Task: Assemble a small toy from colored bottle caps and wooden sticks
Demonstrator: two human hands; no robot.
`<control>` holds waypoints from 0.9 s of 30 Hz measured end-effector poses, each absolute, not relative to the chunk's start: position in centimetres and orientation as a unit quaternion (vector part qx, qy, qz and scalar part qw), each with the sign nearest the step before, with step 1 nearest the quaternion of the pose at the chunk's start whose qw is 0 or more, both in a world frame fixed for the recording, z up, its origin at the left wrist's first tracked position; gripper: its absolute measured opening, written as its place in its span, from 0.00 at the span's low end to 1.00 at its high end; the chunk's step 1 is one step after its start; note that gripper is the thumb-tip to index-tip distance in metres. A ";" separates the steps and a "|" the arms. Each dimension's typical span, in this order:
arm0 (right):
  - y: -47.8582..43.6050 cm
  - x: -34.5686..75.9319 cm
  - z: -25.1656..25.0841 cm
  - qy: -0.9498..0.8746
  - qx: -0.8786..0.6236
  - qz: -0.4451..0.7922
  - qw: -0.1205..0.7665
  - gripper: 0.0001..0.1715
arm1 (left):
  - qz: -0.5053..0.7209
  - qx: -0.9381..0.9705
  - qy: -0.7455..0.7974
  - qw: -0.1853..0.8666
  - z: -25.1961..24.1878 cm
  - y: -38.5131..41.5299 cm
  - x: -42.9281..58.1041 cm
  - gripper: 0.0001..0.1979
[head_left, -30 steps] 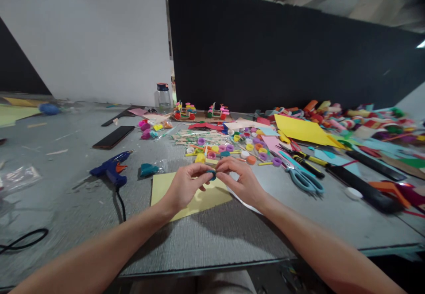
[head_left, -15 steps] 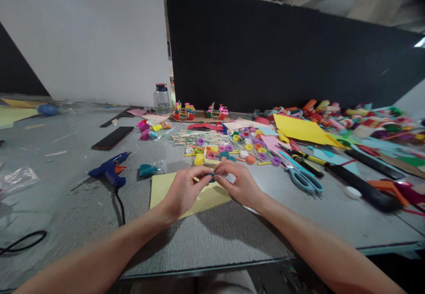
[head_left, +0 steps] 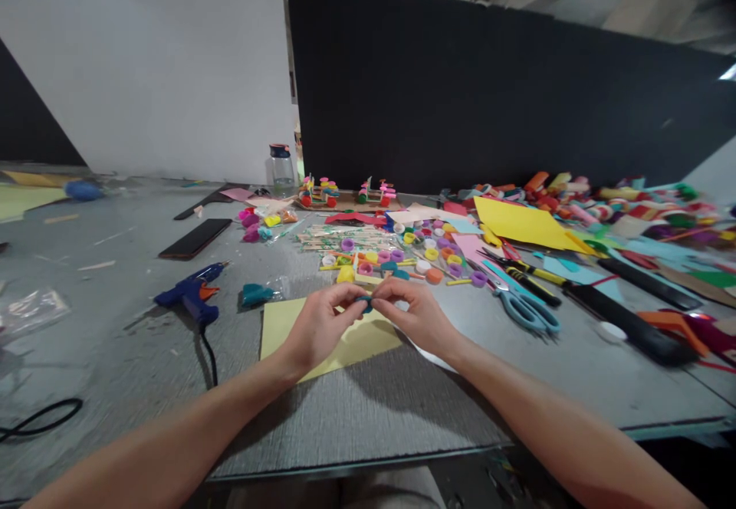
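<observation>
Between my two hands, over the yellow paper sheet [head_left: 339, 352], is a small piece of teal modelling clay [head_left: 367, 305]. My left hand [head_left: 319, 329] pinches it from the left with thumb and forefinger. From the right, the fingertips of my right hand [head_left: 418, 319] press on the same piece. The fingers partly cover the clay. A bigger teal clay lump [head_left: 254, 294] in clear wrapping lies left of the paper. Just beyond my fingers are more teal pieces [head_left: 394, 270] and a yellow lump [head_left: 346, 274].
A blue glue gun [head_left: 192, 294] and a phone [head_left: 195, 238] lie to the left. Bottle caps [head_left: 433, 275] and sticks [head_left: 339, 238] spread ahead, before two small colourful models [head_left: 376, 192]. Scissors [head_left: 526, 311], a cutter [head_left: 626, 325] and coloured paper [head_left: 517, 223] are on the right.
My fingertips have shifted slightly on the teal clay, and more of it shows between them. Both hands stay in nearly the same place.
</observation>
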State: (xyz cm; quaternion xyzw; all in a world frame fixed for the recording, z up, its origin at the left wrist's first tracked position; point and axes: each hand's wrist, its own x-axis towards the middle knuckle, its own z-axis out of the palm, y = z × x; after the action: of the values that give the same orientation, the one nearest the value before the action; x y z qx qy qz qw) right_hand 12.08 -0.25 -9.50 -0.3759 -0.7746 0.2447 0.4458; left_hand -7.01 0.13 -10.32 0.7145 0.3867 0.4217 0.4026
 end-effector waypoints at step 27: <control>-0.4 12.1 -9.5 -0.783 -0.381 0.267 0.412 0.04 | 0.402 0.637 0.374 0.541 -10.0 0.6 -6.9 0.10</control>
State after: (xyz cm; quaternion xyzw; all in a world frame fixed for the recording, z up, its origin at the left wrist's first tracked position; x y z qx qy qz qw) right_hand 12.09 -0.36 -9.53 -0.3814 -0.7832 0.2673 0.4119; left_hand -6.91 0.60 -9.97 0.6369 0.3745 0.4017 0.5411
